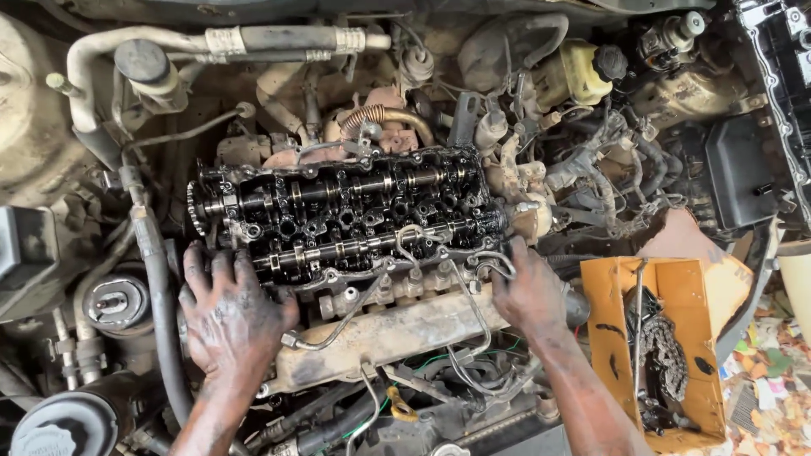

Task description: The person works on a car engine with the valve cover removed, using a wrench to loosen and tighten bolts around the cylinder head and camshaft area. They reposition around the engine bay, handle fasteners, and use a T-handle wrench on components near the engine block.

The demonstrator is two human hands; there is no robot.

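Seen from above, an open cylinder head [342, 211] sits in the engine bay, its two oily camshafts bare and a toothed sprocket [196, 209] at its left end. The person's left hand [230, 317], black with grease, lies flat against the head's near left corner. The right hand [530, 291] rests at the near right end, its fingers [514, 253] touching thin metal fuel pipes [473, 317]. To the right stands an orange tray [612, 338] holding a timing chain [663, 350].
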